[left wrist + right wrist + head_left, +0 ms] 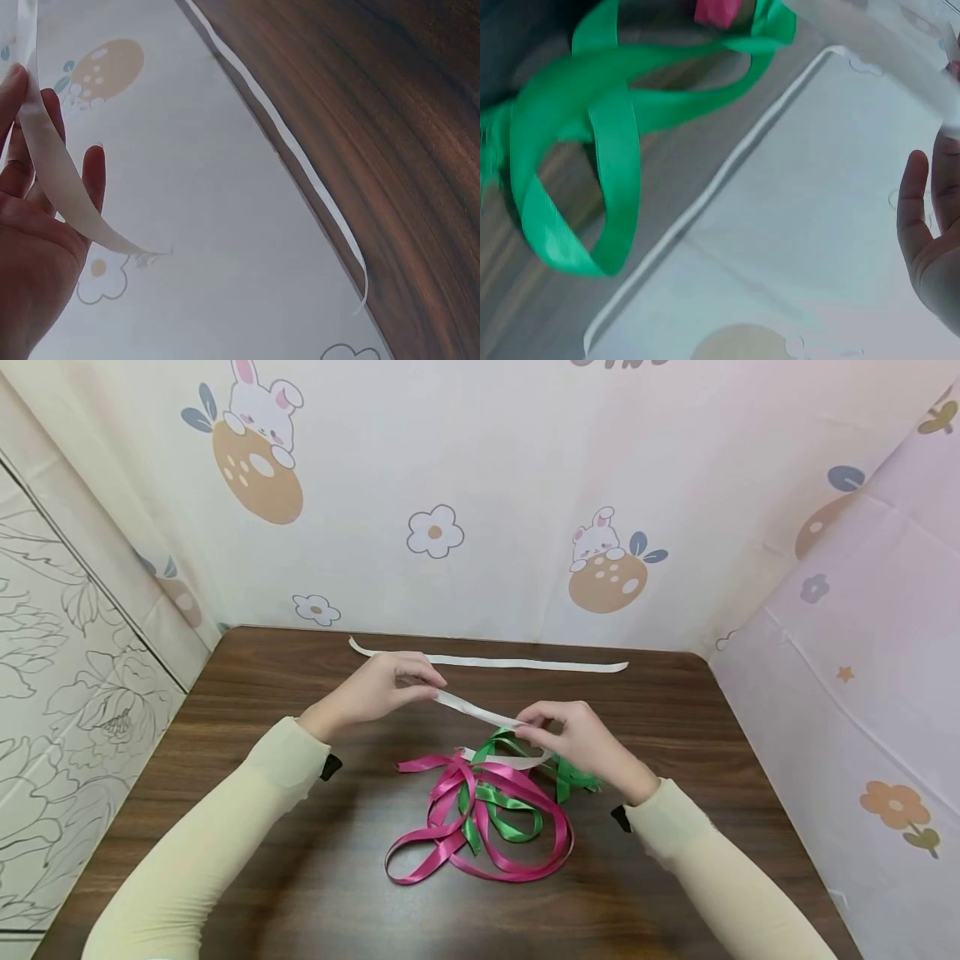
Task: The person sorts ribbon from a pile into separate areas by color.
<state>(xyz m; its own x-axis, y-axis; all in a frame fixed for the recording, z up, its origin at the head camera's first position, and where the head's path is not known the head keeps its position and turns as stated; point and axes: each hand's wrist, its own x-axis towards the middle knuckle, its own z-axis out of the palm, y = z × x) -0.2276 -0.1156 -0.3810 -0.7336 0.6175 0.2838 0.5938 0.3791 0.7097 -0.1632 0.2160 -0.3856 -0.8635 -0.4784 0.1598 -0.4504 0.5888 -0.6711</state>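
A white ribbon (474, 710) stretches between both hands above the table. My left hand (378, 692) pinches it between thumb and fingers; in the left wrist view its loose end (71, 199) hangs across the palm. With thumb and fingertips, my right hand (581, 745) pinches the ribbon farther along. Below the hands lies a loose tangle of pink ribbon (536, 793) and green ribbon (517, 835), with part of a white ribbon (510, 762) among the loops. The right wrist view shows the green loops (615, 180) close up, beside the right hand (937, 247).
A second white ribbon (525, 663) lies lengthwise near the back edge of the dark wooden table (315, 893). Behind the table hangs a pale patterned cloth (510, 568), which continues along the right side. A line-drawn flower panel (82, 693) stands at the left.
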